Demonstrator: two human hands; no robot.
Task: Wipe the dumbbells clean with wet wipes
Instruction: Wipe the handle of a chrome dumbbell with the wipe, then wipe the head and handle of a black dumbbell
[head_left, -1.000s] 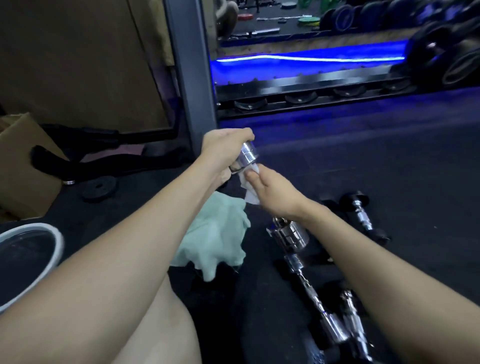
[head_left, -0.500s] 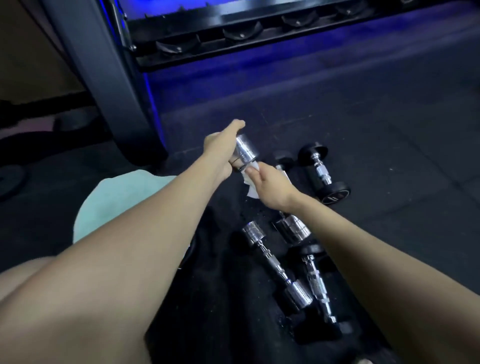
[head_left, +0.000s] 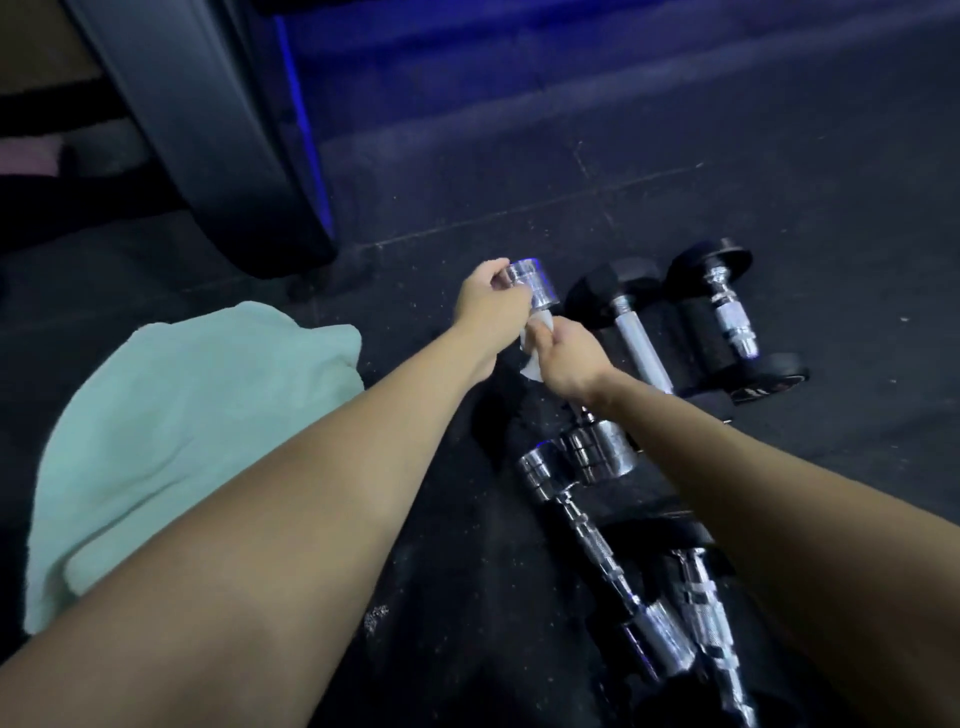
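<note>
Hands grip dumbbell (head_left: 535, 288) end and wipe (head_left: 532, 358), other dumbbells crowding right.

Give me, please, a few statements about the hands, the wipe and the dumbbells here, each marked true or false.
1. The left hand grips the chrome head of a dumbbell. True.
2. The right hand holds the mint-green towel. False: it pinches a white wet wipe; the towel lies on the floor.
3. Black-headed dumbbells lie on the floor beyond the hands. True.
4. Both hands are empty. False: each holds something.
</note>
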